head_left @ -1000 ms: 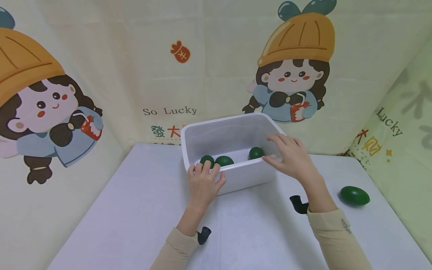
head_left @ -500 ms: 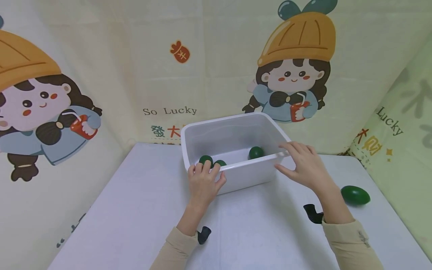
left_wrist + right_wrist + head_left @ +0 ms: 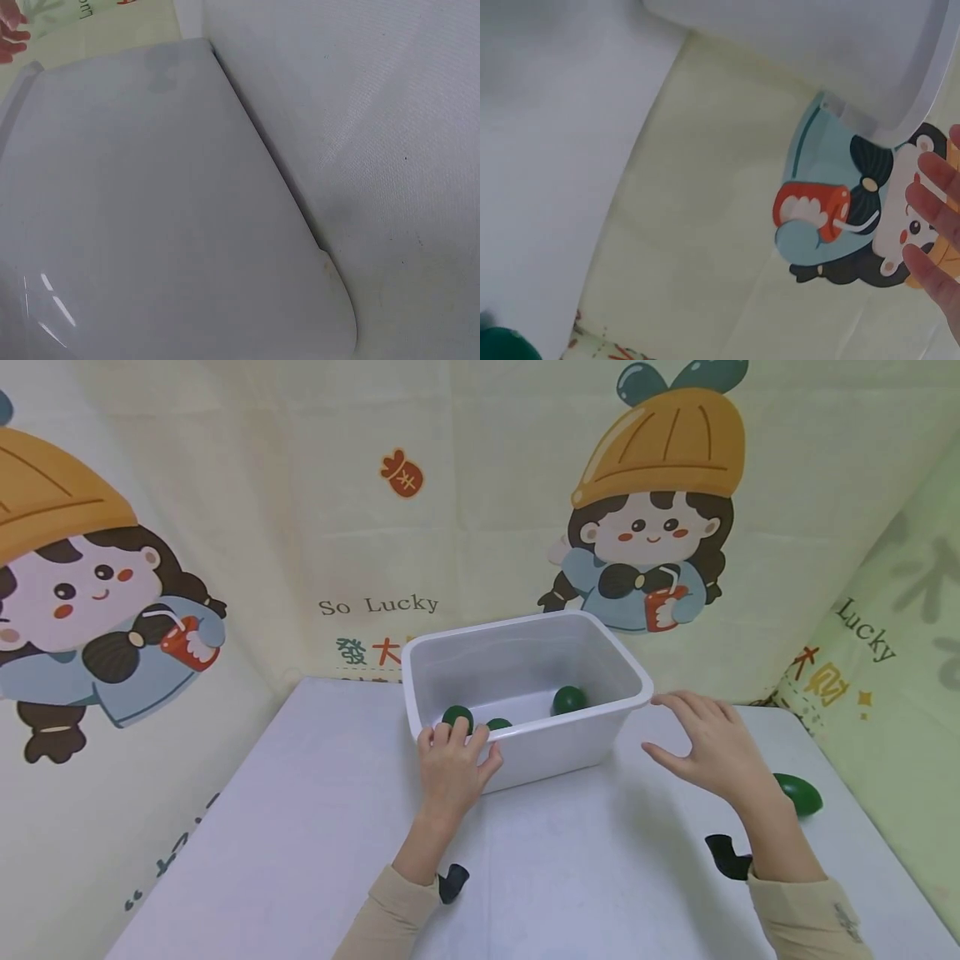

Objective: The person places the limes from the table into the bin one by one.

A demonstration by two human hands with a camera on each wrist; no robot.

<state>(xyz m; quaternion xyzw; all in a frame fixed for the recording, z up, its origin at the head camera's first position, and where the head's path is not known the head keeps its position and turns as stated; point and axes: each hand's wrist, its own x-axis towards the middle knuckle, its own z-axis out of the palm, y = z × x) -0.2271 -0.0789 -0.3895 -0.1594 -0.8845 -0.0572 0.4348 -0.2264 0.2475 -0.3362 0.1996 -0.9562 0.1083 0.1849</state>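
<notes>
A white plastic bin (image 3: 547, 752) stands toward the back of the table; its outer wall (image 3: 150, 195) fills much of the left wrist view. My left hand (image 3: 452, 772) holds its front rim near the left corner, fingers curled over the edge. Inside lie a rounded green fruit (image 3: 570, 699) at the right and two more at the left, one green fruit (image 3: 456, 717) beside another green fruit (image 3: 499, 724) mostly hidden by the front wall. Just right of the bin hovers my right hand (image 3: 708, 743), fingers spread and holding nothing. Behind its wrist, an oval green fruit (image 3: 802, 795) with a pointed end is partly covered.
The white tabletop (image 3: 300, 827) reaches back to a cream cloth backdrop (image 3: 495, 510) printed with cartoon figures and lettering. The cloth also rises along the left and right sides. A black strap piece (image 3: 453, 883) sticks out at the left cuff.
My right hand has come out from over the bin and moved right and toward me. The middle green fruit has sunk from view behind the front wall. My left hand stays put.
</notes>
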